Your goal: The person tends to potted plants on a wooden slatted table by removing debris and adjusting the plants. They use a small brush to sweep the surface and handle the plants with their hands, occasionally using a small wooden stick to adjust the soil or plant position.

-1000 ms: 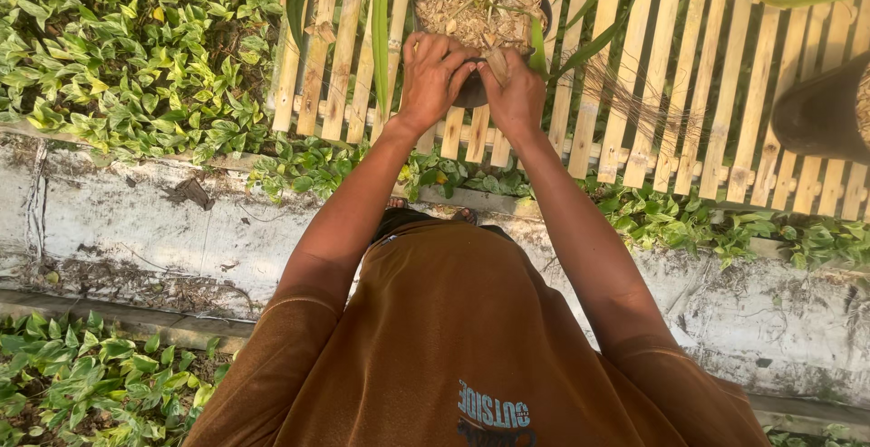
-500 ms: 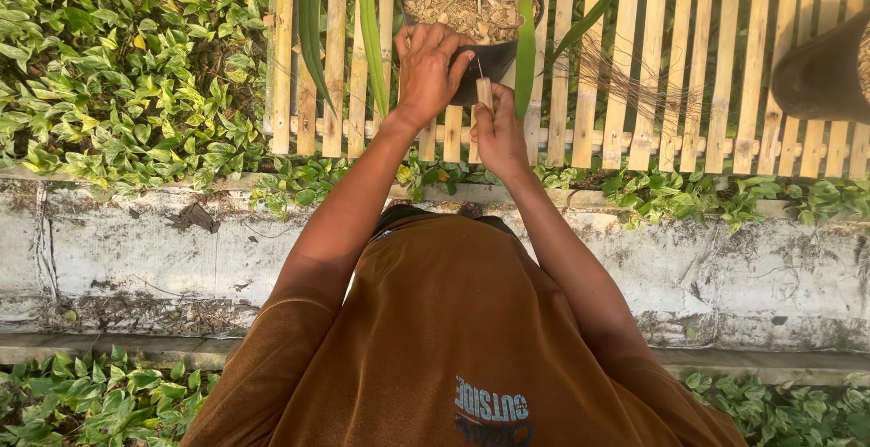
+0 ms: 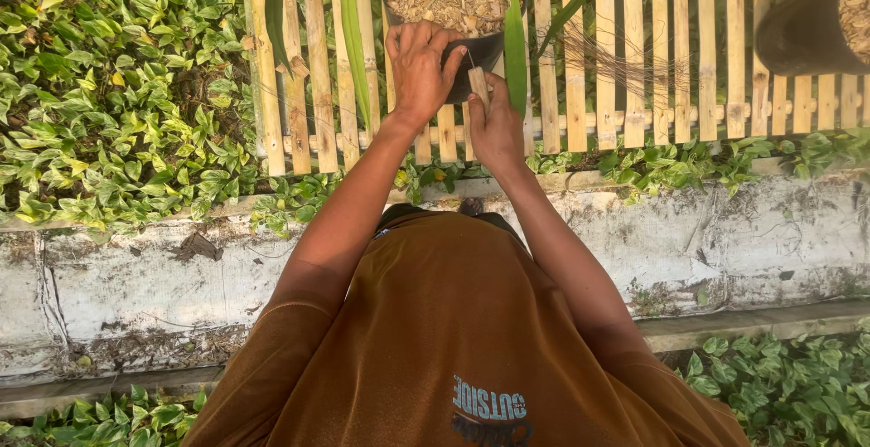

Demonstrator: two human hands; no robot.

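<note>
A black plant pot (image 3: pixel 485 46) filled with wood chips stands on a bamboo slat rack (image 3: pixel 634 93); a green plant with long leaves grows from it. My left hand (image 3: pixel 421 71) grips the pot's near rim, fingers curled over its edge. My right hand (image 3: pixel 494 125) is just below the pot and pinches a small pale stick-like tool (image 3: pixel 478 80) whose tip touches the pot's side. What the tool is cannot be made out.
A second dark pot (image 3: pixel 807 25) with chips sits at the rack's far right. Low leafy ground cover (image 3: pixel 118 93) spreads to the left and under the rack. A weathered white concrete ledge (image 3: pixel 743 238) runs across below. My brown shirt (image 3: pixel 444 356) fills the foreground.
My right hand has dropped from the pot's rim to below it and now holds the small stick against the pot. The left hand stays on the rim. The view has shifted slightly.
</note>
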